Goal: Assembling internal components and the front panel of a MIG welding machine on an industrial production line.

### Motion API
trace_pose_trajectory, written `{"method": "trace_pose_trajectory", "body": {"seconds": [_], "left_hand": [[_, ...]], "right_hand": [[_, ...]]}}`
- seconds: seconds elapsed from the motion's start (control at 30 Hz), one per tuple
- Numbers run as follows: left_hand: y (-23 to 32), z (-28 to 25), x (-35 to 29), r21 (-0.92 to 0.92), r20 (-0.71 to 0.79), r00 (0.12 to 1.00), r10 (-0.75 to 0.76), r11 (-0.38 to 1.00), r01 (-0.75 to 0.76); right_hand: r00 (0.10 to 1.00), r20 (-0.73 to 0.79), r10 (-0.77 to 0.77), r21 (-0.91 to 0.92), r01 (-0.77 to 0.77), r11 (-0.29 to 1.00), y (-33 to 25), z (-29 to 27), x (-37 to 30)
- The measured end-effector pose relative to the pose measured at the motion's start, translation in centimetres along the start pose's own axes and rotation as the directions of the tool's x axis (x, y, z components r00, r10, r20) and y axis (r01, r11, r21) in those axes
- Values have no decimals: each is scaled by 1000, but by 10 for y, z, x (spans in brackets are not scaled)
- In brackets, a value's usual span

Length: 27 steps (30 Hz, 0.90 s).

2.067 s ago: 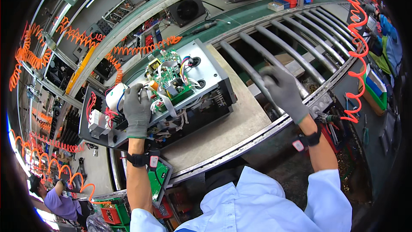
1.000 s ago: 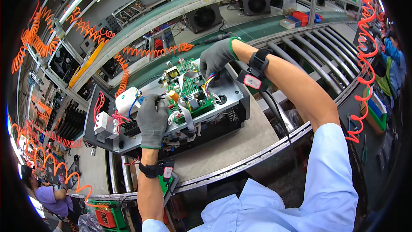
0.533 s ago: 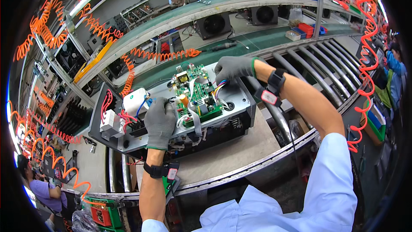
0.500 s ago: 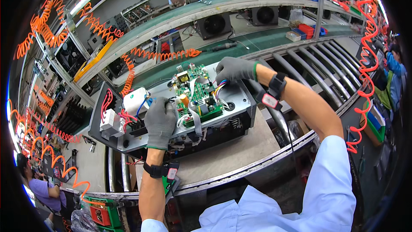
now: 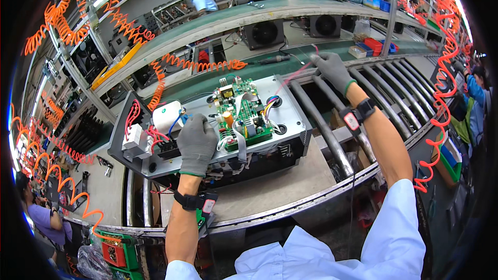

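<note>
An open metal chassis (image 5: 207, 162) lies on the bench, with a green circuit board (image 5: 244, 105) on its light metal plate. My gloved right hand (image 5: 332, 71) is raised beyond the chassis at the right, pinching a thin pink wire (image 5: 296, 74). That wire runs taut toward a bundle of coloured wires (image 5: 271, 105) at a round hole. My gloved left hand (image 5: 197, 141) is closed beside the board's left edge, fingers bent down and their tips hidden. Next to it are a white rounded component (image 5: 168, 116), a blue wire (image 5: 182, 118) and a white block (image 5: 136, 140) with red wires.
A roller conveyor (image 5: 384, 93) extends to the right. Behind the chassis, a corded screwdriver (image 5: 272, 59) lies on the green bench beneath a raised shelf (image 5: 290, 6). Orange coiled hoses (image 5: 194, 64) hang around. Small parts bins (image 5: 371, 46) stand at the back right; other people work farther off.
My right hand has moved from above the coloured wires up and to the right, drawing the pink wire out with it. My left hand stays by the board's left edge.
</note>
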State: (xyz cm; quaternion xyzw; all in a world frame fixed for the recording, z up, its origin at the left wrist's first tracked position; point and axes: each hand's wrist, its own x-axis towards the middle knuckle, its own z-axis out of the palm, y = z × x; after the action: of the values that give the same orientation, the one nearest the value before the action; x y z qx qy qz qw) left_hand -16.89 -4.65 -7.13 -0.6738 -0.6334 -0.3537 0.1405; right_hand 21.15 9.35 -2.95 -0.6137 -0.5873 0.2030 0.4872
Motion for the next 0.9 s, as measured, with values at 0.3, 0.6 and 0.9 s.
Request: {"method": "trace_pose_trajectory", "body": {"seconds": [0.3,0.6,0.9], "left_hand": [[-3,-1,-3,52,-167,975,147,989,-140],[-18,4,-3,-34,-112,987,113,992,-118],[-24,0,0,84,-251,957,144,988,-127]], "right_hand": [[865,469,178,-572,144,808,97,-102,-153],[686,320,653,-901,8,434,203,-202,-275],[547,766,338,-643,645,413,298,-196,-261]]}}
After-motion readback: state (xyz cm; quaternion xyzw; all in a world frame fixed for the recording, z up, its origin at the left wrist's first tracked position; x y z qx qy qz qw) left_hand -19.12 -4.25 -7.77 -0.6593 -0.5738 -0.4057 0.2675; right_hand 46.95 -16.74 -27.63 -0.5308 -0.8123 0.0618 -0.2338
